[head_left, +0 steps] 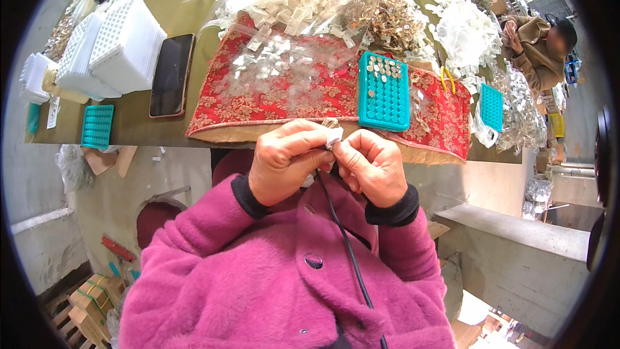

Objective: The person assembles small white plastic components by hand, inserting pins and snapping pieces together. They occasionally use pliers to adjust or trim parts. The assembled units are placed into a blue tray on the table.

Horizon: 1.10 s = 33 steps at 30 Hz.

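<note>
Room lies left of the tray (386, 108) blocking the right hand (371, 165).

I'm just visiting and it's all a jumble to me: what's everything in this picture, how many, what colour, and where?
Table: one, olive, across top
Cloth: one, red with flowers, on table
Teal trays: at least three, teal, on cloth, left and right
Round pieces: over ten, silvery, in middle tray
Phone: one, black, left
White stacks: several, white, far left
Heaped pieces: uncountable, clear and white, beyond cloth
Yellow-handled tool: one, yellow, cloth's right
Co-worker: one, brown top, upper right
Cable: one, black, over coat
Small piece: one, white, between fingertips
Coat: one, pink, below
Left hand: one, bare, centre
Right hand: one, bare, centre
</note>
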Available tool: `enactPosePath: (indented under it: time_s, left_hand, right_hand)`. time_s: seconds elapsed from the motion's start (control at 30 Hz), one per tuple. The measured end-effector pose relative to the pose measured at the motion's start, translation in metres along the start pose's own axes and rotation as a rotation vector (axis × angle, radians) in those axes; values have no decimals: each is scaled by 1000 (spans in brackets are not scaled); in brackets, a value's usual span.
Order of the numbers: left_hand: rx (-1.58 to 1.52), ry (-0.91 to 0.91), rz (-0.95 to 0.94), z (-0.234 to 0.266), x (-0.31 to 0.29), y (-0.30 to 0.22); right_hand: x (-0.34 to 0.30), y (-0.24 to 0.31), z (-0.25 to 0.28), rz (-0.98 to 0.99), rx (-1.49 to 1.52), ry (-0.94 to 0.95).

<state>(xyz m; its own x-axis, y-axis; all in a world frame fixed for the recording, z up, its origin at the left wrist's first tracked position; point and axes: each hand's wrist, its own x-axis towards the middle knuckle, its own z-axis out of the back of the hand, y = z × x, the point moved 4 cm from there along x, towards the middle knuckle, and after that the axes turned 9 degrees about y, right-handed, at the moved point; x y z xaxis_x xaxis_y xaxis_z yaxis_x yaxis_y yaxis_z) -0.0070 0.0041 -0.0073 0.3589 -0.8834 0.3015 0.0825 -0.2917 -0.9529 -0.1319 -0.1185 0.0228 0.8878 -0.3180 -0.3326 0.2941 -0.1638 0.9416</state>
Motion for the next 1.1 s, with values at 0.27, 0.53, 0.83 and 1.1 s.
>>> enactPosePath:
  time_s: [0.27, 0.53, 0.83, 1.1]
  left_hand:
    - [-580, -146, 298, 32, 5, 35]
    - [-677, -117, 294, 36, 1, 44]
    - [-767, -108, 269, 40, 2, 44]
    - [-757, -85, 332, 36, -3, 37]
  right_hand:
    - [61, 62, 44, 613, -1400, -381]
    - [128, 49, 47, 424, -1894, -320]
    - [130, 48, 45, 561, -1842, -324]
    - [48, 55, 0, 823, -1041, -87]
